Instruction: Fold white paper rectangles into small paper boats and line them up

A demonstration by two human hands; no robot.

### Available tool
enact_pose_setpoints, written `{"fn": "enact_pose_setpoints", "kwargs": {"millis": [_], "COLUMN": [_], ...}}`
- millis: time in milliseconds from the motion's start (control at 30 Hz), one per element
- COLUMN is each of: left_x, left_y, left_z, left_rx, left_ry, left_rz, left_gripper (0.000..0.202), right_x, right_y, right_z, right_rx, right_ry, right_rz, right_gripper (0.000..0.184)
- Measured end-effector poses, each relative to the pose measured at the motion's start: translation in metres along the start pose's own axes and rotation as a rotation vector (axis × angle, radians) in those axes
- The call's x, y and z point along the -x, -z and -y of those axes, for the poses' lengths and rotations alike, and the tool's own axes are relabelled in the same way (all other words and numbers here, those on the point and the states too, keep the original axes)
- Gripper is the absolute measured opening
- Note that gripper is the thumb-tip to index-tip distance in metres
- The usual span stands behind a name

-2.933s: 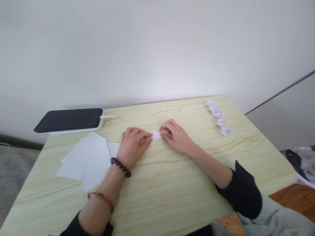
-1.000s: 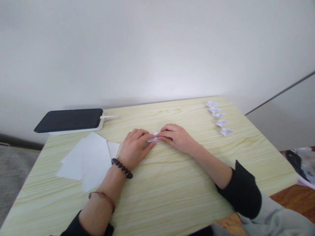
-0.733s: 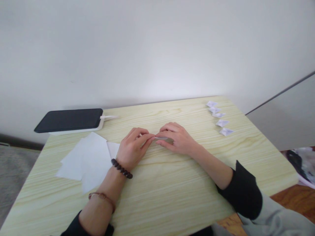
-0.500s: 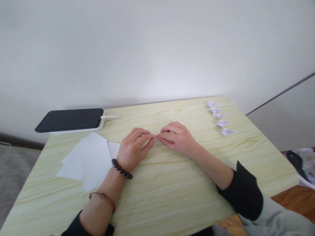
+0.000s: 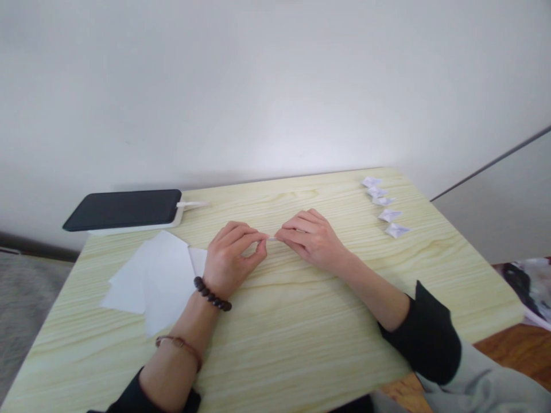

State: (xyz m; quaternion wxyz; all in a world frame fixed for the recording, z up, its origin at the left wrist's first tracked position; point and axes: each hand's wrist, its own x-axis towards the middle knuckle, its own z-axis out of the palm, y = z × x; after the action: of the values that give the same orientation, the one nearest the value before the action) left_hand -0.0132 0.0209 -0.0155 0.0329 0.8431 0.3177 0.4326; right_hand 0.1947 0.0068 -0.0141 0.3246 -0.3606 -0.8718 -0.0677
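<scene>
white sheets at 8 o'clock, folded papers at 2; left hand, right hand both pinching thin strip.

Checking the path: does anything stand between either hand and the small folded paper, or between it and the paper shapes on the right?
Nothing visible: the left hand and right hand both appear to pinch the folded paper. Toward the paper shapes, only the right hand lies between.
</scene>
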Motion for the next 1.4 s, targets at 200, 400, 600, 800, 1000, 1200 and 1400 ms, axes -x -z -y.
{"fn": "enact_pose_setpoints", "kwargs": {"millis": [200,400,600,800,1000,1200,1400], "left_x": [0.001,0.002,0.004,0.002,0.002,0.001,0.002], "left_y": [0.006,0.004,-0.001,0.001,0.002,0.003,0.003], "left_z": [0.005,0.0,0.001,-0.001,0.0,-0.004,-0.004], "left_rx": [-0.029,0.018,0.112,0.068,0.033,0.101,0.148], "left_ry": [0.071,0.097,0.02,0.13,0.214,0.229,0.254], "left_rz": [-0.017,0.077,0.121,0.073,0.089,0.182,0.197], "left_gripper": [0.012,0.017,0.012,0.012,0.015,0.014,0.015], "right_x": [0.008,0.005,0.001,0.005,0.008,0.007,0.004], "right_y": [0.002,0.0,-0.001,-0.002,-0.003,-0.001,-0.003], "right_z": [-0.016,-0.01,0.004,-0.005,-0.014,-0.004,0.002], "right_rx": [0.012,-0.023,-0.113,-0.161,-0.219,-0.456,-0.44], "right_ry": [-0.076,-0.052,-0.035,-0.147,-0.237,-0.309,-0.296], "right_rz": [-0.045,-0.018,0.009,0.033,0.062,0.126,0.152], "right_gripper": [0.016,0.015,0.014,0.017,0.017,0.02,0.017]}}
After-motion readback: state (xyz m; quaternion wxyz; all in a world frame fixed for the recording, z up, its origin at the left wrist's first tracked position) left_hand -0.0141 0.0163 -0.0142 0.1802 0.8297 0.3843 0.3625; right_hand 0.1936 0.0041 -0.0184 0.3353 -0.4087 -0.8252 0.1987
